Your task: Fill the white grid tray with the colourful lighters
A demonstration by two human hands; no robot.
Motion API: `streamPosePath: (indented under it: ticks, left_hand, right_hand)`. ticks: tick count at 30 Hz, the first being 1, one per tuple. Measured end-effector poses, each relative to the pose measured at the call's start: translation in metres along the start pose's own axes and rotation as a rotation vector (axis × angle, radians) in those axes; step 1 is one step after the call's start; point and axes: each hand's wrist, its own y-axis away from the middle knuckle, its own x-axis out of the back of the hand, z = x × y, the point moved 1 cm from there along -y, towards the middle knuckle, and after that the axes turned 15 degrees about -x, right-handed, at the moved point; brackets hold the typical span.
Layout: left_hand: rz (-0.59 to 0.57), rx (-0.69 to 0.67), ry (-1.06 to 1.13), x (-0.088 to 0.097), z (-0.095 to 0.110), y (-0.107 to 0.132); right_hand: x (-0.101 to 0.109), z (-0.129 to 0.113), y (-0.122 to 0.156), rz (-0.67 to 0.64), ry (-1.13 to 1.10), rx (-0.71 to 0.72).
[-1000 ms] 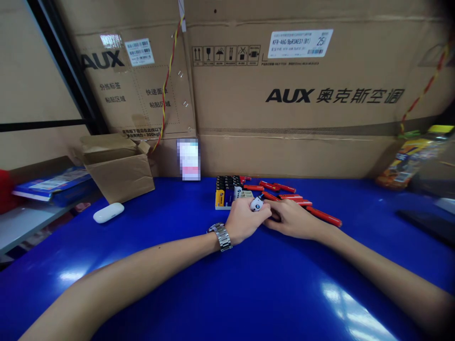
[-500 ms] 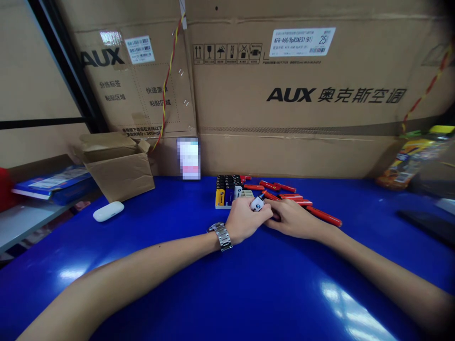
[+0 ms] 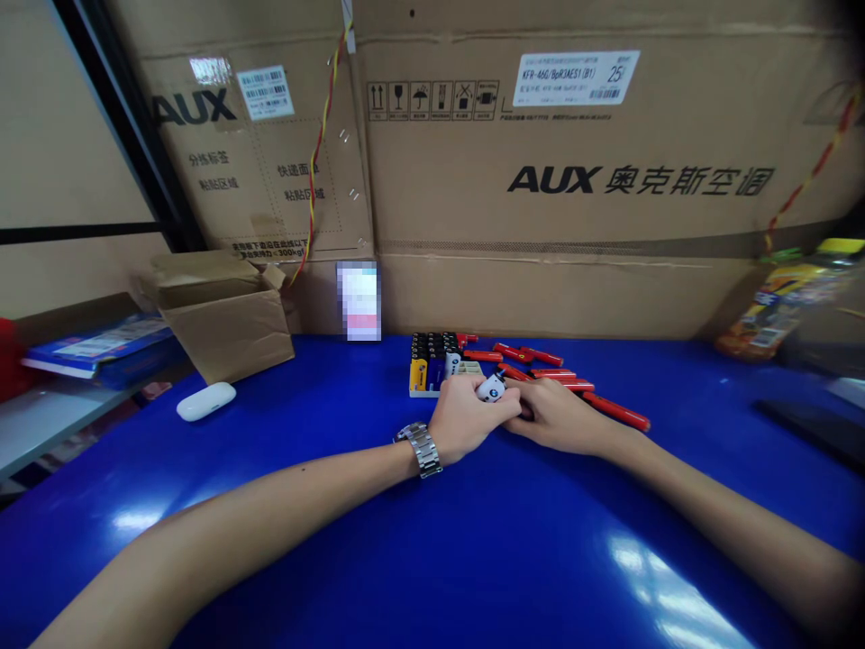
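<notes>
My left hand (image 3: 466,416), with a metal watch (image 3: 420,448) on the wrist, is curled round a small white lighter (image 3: 491,389) held at its fingertips. My right hand (image 3: 555,415) lies against it on the blue table (image 3: 378,541), fingers curled towards the same lighter and over a red lighter beneath; what it grips is hidden. Just behind the hands stands a small tray of upright lighters (image 3: 433,362), black, yellow and blue. Several red lighters (image 3: 554,374) lie scattered on the table behind and to the right of the hands.
An open cardboard box (image 3: 223,315) and a white earbud case (image 3: 206,402) sit at the left. Large AUX cartons (image 3: 574,180) wall off the back. A shelf with blue booklets (image 3: 101,347) is far left; packaged goods (image 3: 784,302) far right.
The white lighter has turned slightly in my left hand's fingertips and shifted a little right. Both hands stay together in the same spot.
</notes>
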Motion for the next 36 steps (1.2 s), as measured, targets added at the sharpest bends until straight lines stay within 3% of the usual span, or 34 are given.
streamPosePath:
  ticks: [4, 10, 15, 19, 23, 25, 27, 31, 36]
  left_hand:
    - [-0.012, -0.023, 0.008, -0.001, -0.001, 0.0]
    - [-0.07, 0.001, -0.004, -0.003, -0.006, -0.001]
    - [-0.167, -0.075, -0.048, -0.003, -0.001, 0.001]
    - [-0.2, -0.074, -0.094, -0.003, 0.002, 0.002]
    - [-0.235, 0.001, -0.076, -0.004, -0.001, 0.002]
    - [-0.26, -0.014, -0.081, -0.005, -0.002, 0.003]
    - [-0.313, -0.065, -0.1, -0.005, 0.0, 0.003]
    - [-0.476, -0.182, -0.15, -0.005, 0.007, 0.006]
    - [-0.538, -0.2, -0.203, -0.004, 0.009, 0.007]
  right_hand:
    - [0.001, 0.003, -0.001, 0.023, -0.158, -0.024]
    - [0.01, -0.002, 0.0, 0.122, -0.569, -0.178]
    - [0.018, -0.021, 0.004, 0.157, -0.552, -0.089]
    - [0.028, -0.022, 0.005, 0.166, -0.579, -0.093]
    - [0.048, -0.008, 0.002, 0.381, -0.654, -0.12]
    - [0.056, -0.003, -0.002, 0.527, -0.679, -0.113]
    - [0.06, -0.004, -0.009, 0.59, -0.686, -0.096]
    - [0.051, -0.017, -0.026, 0.436, -0.64, -0.055]
    - [0.027, -0.032, -0.043, 0.25, -0.478, 0.038]
